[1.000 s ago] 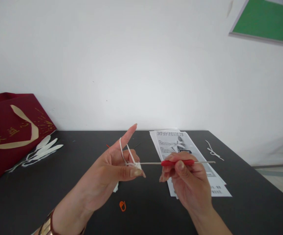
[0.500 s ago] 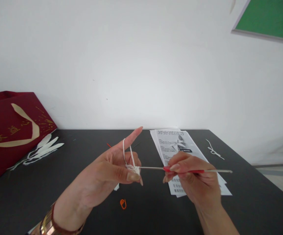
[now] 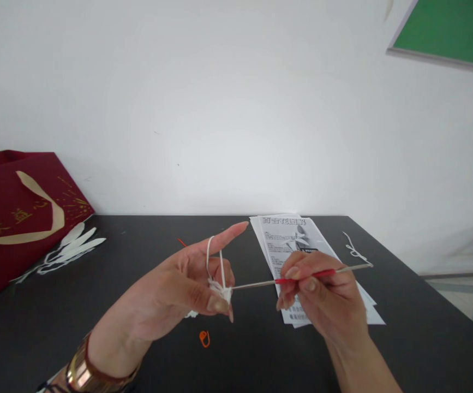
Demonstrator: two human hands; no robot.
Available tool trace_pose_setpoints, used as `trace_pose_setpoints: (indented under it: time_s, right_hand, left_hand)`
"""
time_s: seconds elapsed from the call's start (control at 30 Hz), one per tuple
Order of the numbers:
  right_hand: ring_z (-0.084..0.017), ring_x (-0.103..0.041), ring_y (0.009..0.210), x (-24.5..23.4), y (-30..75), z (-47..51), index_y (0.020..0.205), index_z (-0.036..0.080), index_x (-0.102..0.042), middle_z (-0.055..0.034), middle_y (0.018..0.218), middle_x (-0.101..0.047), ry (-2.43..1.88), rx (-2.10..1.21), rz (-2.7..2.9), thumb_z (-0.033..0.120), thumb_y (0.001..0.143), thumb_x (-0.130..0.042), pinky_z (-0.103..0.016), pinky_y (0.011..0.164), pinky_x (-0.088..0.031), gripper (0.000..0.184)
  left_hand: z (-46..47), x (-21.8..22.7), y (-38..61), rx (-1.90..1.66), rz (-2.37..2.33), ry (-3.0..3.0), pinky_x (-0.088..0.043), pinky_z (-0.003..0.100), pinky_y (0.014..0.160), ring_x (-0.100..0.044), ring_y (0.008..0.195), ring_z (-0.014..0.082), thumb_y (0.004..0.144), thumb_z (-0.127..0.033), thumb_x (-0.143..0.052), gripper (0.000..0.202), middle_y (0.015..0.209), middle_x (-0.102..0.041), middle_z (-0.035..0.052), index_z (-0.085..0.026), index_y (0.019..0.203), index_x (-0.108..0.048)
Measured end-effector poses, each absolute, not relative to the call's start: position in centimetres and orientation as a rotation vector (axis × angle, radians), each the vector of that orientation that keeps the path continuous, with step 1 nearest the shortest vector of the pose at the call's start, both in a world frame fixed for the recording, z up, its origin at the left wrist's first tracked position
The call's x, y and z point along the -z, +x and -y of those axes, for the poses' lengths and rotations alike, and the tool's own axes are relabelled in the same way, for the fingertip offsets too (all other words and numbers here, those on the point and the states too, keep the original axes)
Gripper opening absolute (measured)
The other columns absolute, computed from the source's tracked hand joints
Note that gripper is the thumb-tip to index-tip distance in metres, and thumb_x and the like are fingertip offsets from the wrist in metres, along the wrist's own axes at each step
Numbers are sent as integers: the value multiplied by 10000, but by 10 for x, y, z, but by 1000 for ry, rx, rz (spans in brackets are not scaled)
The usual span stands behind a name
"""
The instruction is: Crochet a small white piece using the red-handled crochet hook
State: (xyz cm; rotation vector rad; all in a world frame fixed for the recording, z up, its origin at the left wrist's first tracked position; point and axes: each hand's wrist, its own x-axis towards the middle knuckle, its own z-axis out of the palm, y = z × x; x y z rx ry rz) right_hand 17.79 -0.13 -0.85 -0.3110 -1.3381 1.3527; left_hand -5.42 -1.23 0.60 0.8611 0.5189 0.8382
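Observation:
My left hand [image 3: 191, 284] pinches a small piece of white crochet work [image 3: 223, 293] between thumb and fingers. White yarn [image 3: 222, 267] loops over its raised index finger and runs down to the stitches. My right hand [image 3: 322, 289] grips a crochet hook [image 3: 322, 273] by its red middle, closed around it like a pen. The hook's left tip meets the white stitches, where its end is hidden; the other metal end sticks out past my right hand, tilted upward.
Printed sheets [image 3: 275, 254] lie partly under my right hand. An orange stitch marker [image 3: 204, 339] rests in front. White crocheted petals [image 3: 76, 243] lie by a dark red bag [image 3: 19, 218] at left. A short white yarn piece [image 3: 354, 252] is on the black table [image 3: 416, 316] at right.
The hook has tilted, its right end rising and shifting left. My left index finger has swung lower and to the right, and the crochet work has dropped slightly.

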Motion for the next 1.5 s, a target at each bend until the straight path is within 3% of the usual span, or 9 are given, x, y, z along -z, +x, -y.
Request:
trace_pose_setpoints:
  time_s: [0.23, 0.53, 0.73, 0.9, 1.13, 1.37, 1.5]
  right_hand:
    - [-146, -695, 582, 8, 181, -2, 887, 196, -743, -44, 765, -676, -305, -1349, 1399, 208, 837, -675, -241, 511, -598, 85]
    - [-141, -677, 507, 5, 180, -1, 781, 189, -744, -33, 700, -683, -382, -1423, 1308, 244, 769, -748, -237, 464, -582, 57]
    - [-92, -618, 395, 13, 167, -4, 790, 168, -712, 9, 548, -681, -423, -1720, 991, 271, 799, -717, -163, 401, -554, 103]
    - [-66, -605, 379, 16, 152, -4, 783, 143, -703, 18, 542, -683, -470, -1803, 779, 280, 792, -729, -117, 404, -536, 140]
    - [-81, -640, 455, 17, 143, 2, 805, 135, -695, 2, 595, -695, -509, -1672, 808, 285, 811, -711, -147, 466, -568, 151]
    - [-80, -592, 426, 17, 144, 1, 799, 145, -689, 20, 564, -655, -507, -1653, 815, 298, 811, -702, -170, 433, -567, 154]
    - [-80, -564, 411, 16, 149, -1, 790, 141, -693, 20, 547, -641, -495, -1652, 793, 301, 809, -701, -180, 414, -568, 162]
  left_hand:
    - [11, -5, -51, -810, -359, 803, -417, 190, 517, -538, 582, 101, 612, 58, -646, 871, 700, -617, -6, -274, 1393, -451]
    - [12, -3, -49, -758, -360, 809, -409, 212, 485, -508, 567, 120, 575, -21, -702, 868, 663, -593, -13, -206, 1389, -465]
    - [18, -10, -46, -895, -546, 1080, -390, 204, 562, -540, 656, 110, 697, -68, -734, 745, 715, -589, -23, -315, 1359, -498]
    - [20, -11, -35, -1105, -668, 1295, -405, 242, 642, -547, 691, 116, 782, -132, -699, 667, 751, -590, -21, -382, 1361, -483]
    - [18, -5, -20, -1179, -766, 1136, -372, 236, 595, -483, 639, 109, 740, -165, -741, 719, 745, -587, -13, -333, 1383, -468]
    - [23, -7, -18, -1163, -716, 1000, -373, 234, 617, -528, 685, 122, 727, -119, -736, 826, 768, -600, -24, -421, 1408, -381]
    - [21, -5, -19, -1162, -702, 1029, -371, 238, 616, -531, 665, 121, 735, -149, -739, 766, 757, -608, -13, -384, 1394, -426]
